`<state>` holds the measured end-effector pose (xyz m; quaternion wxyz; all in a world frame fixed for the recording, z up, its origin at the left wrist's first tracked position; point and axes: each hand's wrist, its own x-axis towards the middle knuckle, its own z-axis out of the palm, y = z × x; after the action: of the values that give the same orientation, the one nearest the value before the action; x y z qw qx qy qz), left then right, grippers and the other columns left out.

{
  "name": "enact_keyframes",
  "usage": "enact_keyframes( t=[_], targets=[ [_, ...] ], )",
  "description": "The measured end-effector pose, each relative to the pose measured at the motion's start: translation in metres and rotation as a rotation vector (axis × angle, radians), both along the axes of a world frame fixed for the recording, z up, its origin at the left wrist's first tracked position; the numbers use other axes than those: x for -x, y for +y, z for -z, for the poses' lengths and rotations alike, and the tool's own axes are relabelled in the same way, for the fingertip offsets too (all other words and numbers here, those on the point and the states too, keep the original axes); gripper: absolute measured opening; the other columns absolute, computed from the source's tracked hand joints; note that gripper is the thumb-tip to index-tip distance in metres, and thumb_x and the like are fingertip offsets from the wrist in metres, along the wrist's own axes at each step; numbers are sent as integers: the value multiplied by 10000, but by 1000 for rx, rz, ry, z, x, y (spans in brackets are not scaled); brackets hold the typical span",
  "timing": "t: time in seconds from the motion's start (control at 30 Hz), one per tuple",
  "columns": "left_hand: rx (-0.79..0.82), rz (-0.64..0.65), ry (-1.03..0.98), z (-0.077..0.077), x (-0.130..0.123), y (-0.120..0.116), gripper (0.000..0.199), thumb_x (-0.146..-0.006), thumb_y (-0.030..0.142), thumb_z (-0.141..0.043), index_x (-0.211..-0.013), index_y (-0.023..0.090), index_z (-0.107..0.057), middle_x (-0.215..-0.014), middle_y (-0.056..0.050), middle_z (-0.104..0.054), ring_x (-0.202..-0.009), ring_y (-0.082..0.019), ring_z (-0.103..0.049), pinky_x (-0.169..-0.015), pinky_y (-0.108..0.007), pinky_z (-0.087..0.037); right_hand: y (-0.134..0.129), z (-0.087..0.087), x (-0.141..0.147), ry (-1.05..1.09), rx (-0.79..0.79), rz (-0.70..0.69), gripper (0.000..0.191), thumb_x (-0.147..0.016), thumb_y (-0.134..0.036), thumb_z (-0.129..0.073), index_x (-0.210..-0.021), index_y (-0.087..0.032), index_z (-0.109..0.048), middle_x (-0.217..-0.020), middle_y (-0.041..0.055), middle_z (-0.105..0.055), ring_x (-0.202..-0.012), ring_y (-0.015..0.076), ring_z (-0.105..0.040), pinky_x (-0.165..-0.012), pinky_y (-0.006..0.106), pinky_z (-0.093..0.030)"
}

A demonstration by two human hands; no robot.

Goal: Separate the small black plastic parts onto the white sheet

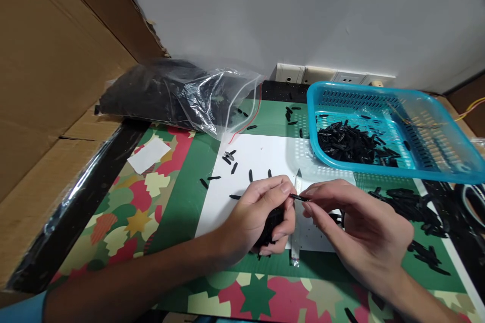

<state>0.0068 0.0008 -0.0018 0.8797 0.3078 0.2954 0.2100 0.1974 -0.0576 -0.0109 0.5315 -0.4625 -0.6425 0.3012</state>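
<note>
My left hand is curled round a bunch of small black pieces, slim and elongated. Between its thumb and forefinger and the fingertips of my right hand is one slim black piece, so both hands pinch it. Below them, on a white sheet of paper, lies a pale, narrow tool with a pointed tip, partly hidden by my hands. Several loose black pieces are scattered on the paper's left part.
A blue plastic basket holding a black heap stands at the back right. More black pieces lie in front of it. A clear zip bag full of dark contents rests back left, beside cardboard. Scissor handles show far right.
</note>
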Motion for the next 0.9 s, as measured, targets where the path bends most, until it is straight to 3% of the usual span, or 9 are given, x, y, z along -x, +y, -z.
enact_keyframes(
  t=[0.23,0.9],
  targets=[
    [0,20,40,-3,1,1,399,-1062,547,-558,-832,230,-483,-512,89,-474,-322,-58,-318,-319,-146,-229,-4,2,1,32,41,85,413,-939,-37,-794,-1288,-250,-744,-1087,48,-825,-819,155,-801,-683,246,-670],
    [-5,30,24,-4,4,0,375,-1053,502,-592,-827,228,-470,-516,95,-476,-339,-52,-338,-340,-132,-281,-2,-1,2,53,57,99,403,-928,-40,-818,-1261,-255,-747,-1065,37,-827,-868,166,-805,-698,257,-663]
  ],
)
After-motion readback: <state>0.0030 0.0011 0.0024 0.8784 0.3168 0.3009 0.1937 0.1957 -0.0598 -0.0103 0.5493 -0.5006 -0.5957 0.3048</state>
